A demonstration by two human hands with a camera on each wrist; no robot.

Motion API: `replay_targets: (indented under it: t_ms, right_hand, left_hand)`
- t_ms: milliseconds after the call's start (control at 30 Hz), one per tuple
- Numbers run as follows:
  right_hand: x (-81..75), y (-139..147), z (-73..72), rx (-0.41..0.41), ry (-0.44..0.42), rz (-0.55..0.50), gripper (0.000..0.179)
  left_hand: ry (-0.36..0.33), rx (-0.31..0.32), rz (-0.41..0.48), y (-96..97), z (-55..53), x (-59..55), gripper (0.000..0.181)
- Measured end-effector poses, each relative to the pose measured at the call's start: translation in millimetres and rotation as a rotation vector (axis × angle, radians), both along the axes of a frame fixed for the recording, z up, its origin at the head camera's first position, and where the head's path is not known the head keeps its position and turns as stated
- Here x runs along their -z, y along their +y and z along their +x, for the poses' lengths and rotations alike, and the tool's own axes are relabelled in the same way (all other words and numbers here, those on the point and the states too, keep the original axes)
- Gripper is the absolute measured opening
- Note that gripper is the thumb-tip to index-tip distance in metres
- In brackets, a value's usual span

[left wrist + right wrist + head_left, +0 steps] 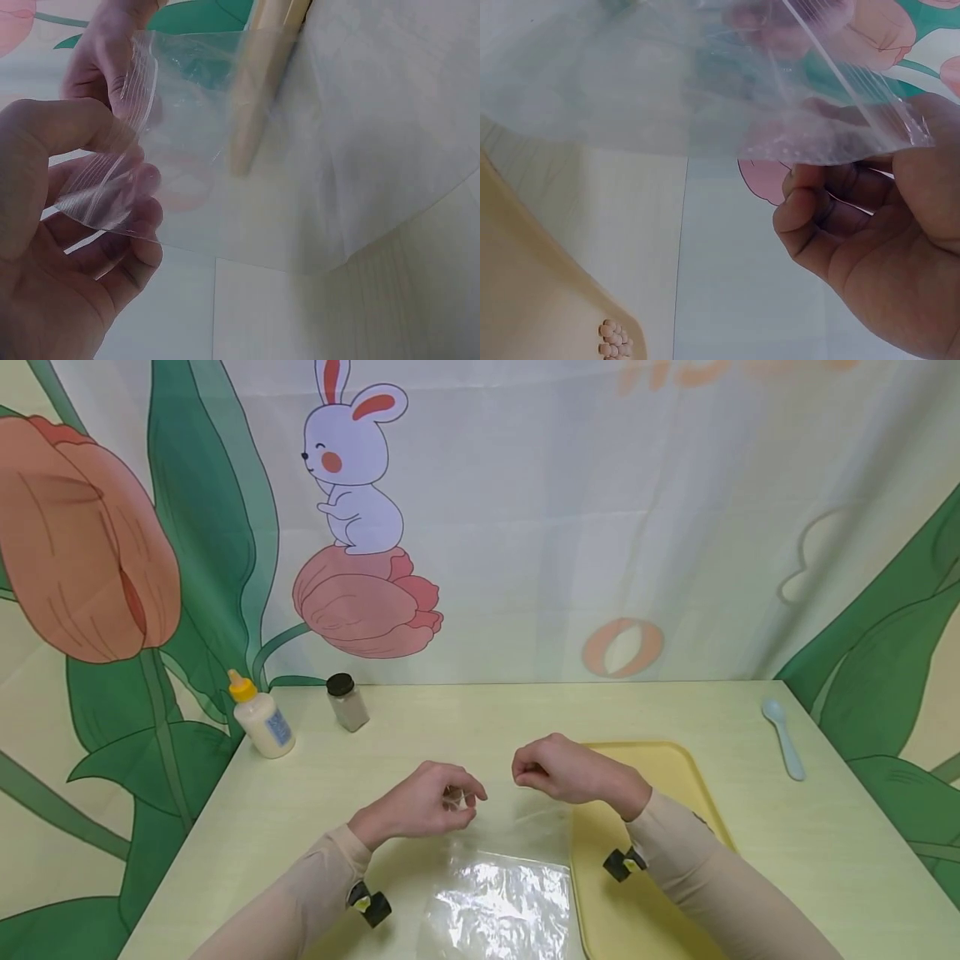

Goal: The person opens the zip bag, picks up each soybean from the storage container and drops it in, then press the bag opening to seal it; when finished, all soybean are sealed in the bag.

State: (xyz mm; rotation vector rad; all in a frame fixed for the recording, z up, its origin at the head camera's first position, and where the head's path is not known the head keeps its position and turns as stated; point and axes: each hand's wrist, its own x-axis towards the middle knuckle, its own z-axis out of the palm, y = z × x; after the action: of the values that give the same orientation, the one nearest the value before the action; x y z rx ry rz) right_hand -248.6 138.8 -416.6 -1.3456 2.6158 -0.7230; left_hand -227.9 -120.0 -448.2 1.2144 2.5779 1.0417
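Observation:
A clear zip-lock bag (510,902) hangs between my two hands, its lower part shining above the table. My left hand (427,802) holds one end of the bag's ribbed zip edge; in the left wrist view its thumb and curled fingers are on either side of the film (202,142). At the other end of that edge, my right hand (570,768) pinches the bag's corner, also seen in the right wrist view, where some fingers show through the film (630,90). Nothing shows inside the bag.
A yellow tray (600,835) lies beneath my right forearm; small beige round pieces (615,341) sit in its corner. At the back left stand a white bottle (264,725) with a yellow cap and a black-lidded jar (349,708). A pale blue spoon (783,739) lies far right.

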Motion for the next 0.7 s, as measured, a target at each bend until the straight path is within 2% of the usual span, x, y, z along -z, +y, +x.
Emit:
replay_targets:
  t_ms: [133,500,700]
  right_hand:
    - [0.7,0.3,-0.1,0.014,-0.001,-0.002,0.014]
    - [1.9,2.5,-1.9,0.02,-0.025,-0.036,0.01]
    - [0.5,4.9,-2.3,0.045,-0.02,-0.056,0.008]
  left_hand:
    - [-0.012,0.0,-0.002,0.7,1.9,0.0,0.018]
    - [0.055,0.001,0.023,2.3,4.5,1.9,0.017]
    - [0.06,-0.006,0.038,2.4,5.8,3.1,0.018]
